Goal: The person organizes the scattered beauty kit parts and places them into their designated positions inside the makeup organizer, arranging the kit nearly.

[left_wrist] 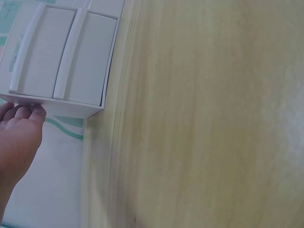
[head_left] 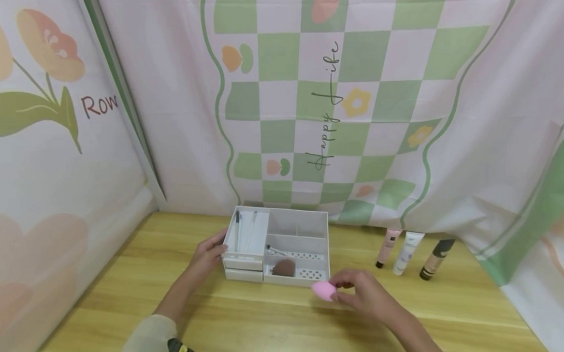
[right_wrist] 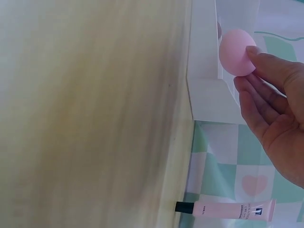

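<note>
A pink makeup sponge is pinched between the thumb and fingers of my right hand, just over the front right corner of a white desktop organizer. In the right wrist view the sponge looks smooth and egg-shaped. My left hand holds the organizer by its left side, its fingertips against the wall in the left wrist view. Two thin brushes, one a dark-tipped brush, lie on the organizer's left top. Its front right compartment holds a brown rounded piece; a small brush lies behind that.
Right of the organizer stand a pink tube, a white tube and a beige bottle with a dark cap. Two drawers face front on the organizer's left. A printed curtain hangs behind the wooden table.
</note>
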Demonstrator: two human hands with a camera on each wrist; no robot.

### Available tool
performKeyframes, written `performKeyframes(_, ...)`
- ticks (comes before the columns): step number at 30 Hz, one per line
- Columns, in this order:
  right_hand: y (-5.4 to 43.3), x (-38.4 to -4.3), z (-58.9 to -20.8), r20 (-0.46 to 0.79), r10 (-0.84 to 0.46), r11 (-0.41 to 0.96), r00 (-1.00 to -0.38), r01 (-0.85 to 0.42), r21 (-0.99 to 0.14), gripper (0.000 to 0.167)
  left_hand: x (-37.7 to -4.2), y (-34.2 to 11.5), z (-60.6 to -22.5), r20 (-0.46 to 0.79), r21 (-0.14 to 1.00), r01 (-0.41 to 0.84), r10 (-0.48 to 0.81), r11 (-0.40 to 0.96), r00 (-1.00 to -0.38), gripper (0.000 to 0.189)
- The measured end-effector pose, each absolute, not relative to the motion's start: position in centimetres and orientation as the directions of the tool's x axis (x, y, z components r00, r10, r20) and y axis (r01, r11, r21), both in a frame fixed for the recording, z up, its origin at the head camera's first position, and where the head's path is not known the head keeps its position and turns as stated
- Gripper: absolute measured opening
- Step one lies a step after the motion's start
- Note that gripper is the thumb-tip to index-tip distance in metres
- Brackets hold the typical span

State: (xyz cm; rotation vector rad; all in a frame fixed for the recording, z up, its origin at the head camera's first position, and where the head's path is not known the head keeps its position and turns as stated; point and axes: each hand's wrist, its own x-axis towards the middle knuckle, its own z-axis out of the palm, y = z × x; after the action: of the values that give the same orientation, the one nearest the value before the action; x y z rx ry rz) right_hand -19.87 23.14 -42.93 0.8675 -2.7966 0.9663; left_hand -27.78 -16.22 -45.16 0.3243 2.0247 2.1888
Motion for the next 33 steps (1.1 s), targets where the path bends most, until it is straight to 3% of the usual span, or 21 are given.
performKeyframes(8,22.2,-21.7,-42.2,0.263,-0.507,0.654,-0.821,-0.565,-0.504,0.015,-27.7,-16.3,-45.2,0.062,0.997,0.047,0.249,-0.068,-0.967,0.061)
performKeyframes(20,20.5,-24.0,-41.8,0.203,-0.483,0.704,-0.852,-0.516,-0.489,0.016,-27.8,-16.1,-45.1,0.067,0.995,0.048,0.240,-0.084,-0.968,0.061)
performKeyframes(33,19.5,-25.3,-42.3,0.211,-0.543,0.698,-0.813,-0.576,-0.425,0.012,-27.8,-16.1,-45.0,0.051,0.995,0.029,0.236,-0.095,-0.970,0.061)
